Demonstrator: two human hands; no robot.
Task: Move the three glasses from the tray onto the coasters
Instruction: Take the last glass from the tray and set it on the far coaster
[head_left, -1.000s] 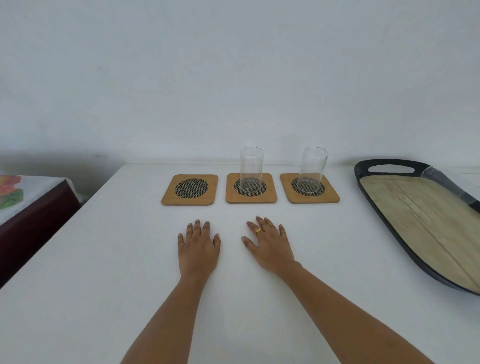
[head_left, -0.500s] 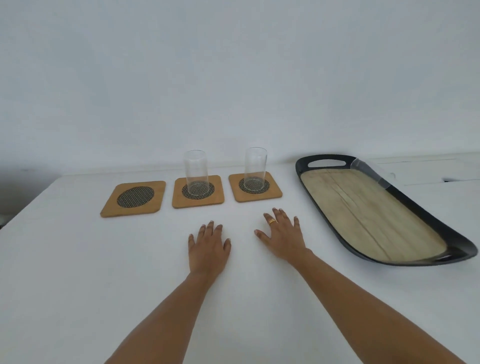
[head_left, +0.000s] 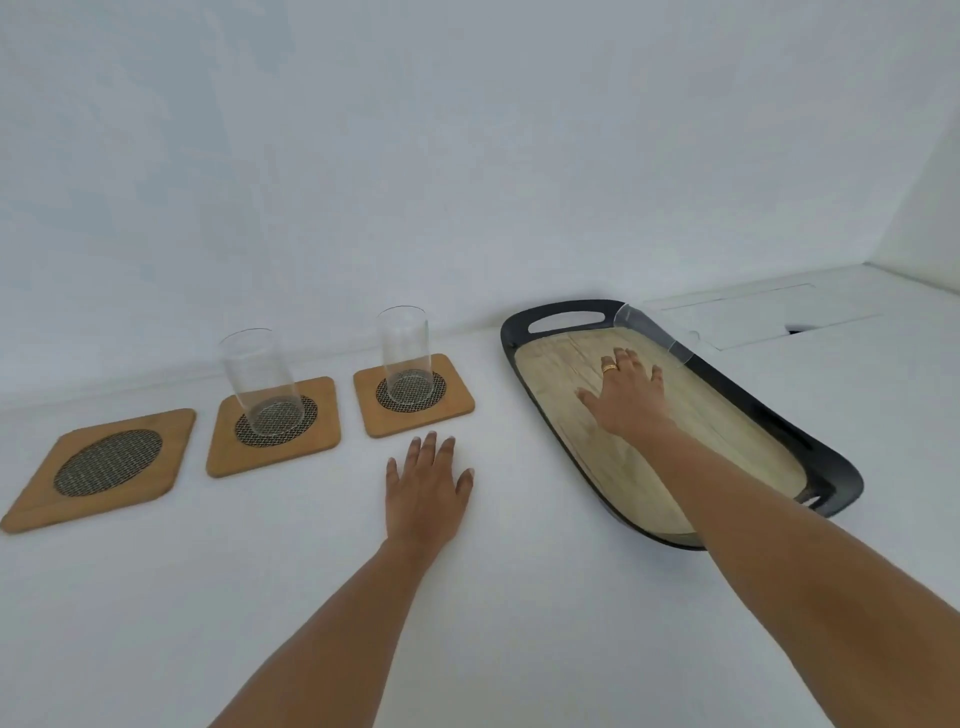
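Observation:
Three wooden coasters with dark mesh centres lie in a row on the white table. The left coaster (head_left: 104, 465) is bare. A clear glass (head_left: 261, 382) stands on the middle coaster (head_left: 275, 423), and another glass (head_left: 405, 356) stands on the right coaster (head_left: 413, 394). The third glass (head_left: 655, 335) lies on its side against the far rim of the black tray (head_left: 831, 467) with a wood-look floor. My right hand (head_left: 623, 397) hovers over the tray, fingers spread, a short way from that glass. My left hand (head_left: 426, 493) rests flat on the table, holding nothing.
A white wall runs close behind the coasters and tray. To the right of the tray, a white surface with a recessed panel (head_left: 779, 322) adjoins the table.
My right hand has left the table and reached out over the tray toward the lying glass. The view has swung to the right, and my left hand has stayed flat.

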